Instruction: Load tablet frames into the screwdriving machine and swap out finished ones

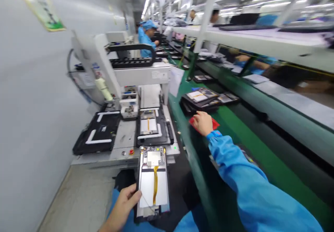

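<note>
An opened tablet (153,186) with a white battery, a circuit board and an orange flat ribbon cable is held over my lap. My left hand (127,200) grips its lower left edge, thumb on the front. Over the green bench, my right hand (203,122) is closed with curled fingers on a thin red piece (215,123), which shows on both sides of it; its exact kind is unclear. Just beyond that hand lies a stack of opened tablets (200,98). Another opened tablet (148,122) sits in the black fixture of the machine ahead.
A white benchtop machine (141,73) stands ahead, with an empty-looking black fixture (101,131) at left and a red button (131,152) in front. The green conveyor bench (235,120) runs along the right under a shelf (261,39). A co-worker in blue (146,39) sits farther along.
</note>
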`<state>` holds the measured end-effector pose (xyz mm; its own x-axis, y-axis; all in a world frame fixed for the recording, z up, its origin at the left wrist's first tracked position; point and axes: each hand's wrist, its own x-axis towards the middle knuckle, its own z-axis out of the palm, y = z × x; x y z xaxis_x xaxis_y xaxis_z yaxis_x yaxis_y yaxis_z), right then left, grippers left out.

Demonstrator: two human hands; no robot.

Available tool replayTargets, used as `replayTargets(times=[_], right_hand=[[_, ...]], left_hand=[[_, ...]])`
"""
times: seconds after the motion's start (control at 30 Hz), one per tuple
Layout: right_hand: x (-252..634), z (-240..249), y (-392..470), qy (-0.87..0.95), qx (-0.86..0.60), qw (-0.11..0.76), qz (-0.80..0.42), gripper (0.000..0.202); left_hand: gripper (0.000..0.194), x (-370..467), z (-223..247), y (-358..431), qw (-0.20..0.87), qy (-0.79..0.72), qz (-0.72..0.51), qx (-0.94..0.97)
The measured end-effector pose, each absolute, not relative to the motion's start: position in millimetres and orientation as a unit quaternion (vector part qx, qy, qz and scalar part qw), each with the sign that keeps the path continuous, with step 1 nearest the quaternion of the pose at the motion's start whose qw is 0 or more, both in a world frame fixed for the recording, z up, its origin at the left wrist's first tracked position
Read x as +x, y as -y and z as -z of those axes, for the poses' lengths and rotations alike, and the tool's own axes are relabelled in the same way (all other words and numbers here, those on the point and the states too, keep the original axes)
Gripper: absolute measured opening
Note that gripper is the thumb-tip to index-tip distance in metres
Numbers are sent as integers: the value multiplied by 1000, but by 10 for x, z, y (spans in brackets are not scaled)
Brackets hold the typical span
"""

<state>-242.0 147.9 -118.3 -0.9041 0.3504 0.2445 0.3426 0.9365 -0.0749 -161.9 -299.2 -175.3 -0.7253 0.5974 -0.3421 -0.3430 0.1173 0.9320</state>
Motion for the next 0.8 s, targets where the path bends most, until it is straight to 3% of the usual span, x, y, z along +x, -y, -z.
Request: replayTargets(times=[0.17, 0.33, 0.8], right_hand=[[-3392, 1580, -18, 987, -77, 126, -68, 32], [-4208, 1881, 1005, 979, -130, 135, -82, 58], [-4512, 1904, 954, 969, -205, 120, -72, 54]], left_hand=[[42, -1892, 1747, 3386, 272, -652, -708, 8], [42, -2112, 1827, 3683, 215, -650, -727, -52], [44, -2654, 1883, 3402, 189, -592, -781, -60]])
